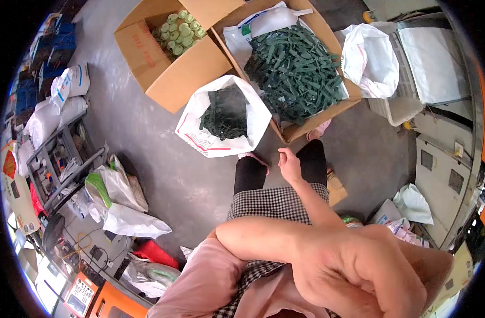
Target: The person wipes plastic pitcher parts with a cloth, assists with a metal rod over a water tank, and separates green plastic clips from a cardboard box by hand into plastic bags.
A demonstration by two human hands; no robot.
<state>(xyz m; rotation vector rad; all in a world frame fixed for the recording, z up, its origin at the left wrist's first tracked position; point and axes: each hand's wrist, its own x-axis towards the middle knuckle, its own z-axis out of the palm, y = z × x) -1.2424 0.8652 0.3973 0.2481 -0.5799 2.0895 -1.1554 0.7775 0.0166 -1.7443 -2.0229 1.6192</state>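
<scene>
My left hand is very close to the camera, its arm crossing my chest to the right. Its fingers are bent and closed over by my right upper arm, and the fingertips are hidden. Lower down, my right hand hangs in front of my legs, fingers loosely bent and slightly apart, nothing visible in it. Nearest to it are a cardboard box heaped with dark green plastic strips and a white woven sack holding more dark green pieces. Neither container is touched by a hand.
Another open carton with pale green round parts adjoins the box. A clear plastic bag rests on the strips. An open white sack stands right. Bags and a metal frame line the left; machine cabinets line the right.
</scene>
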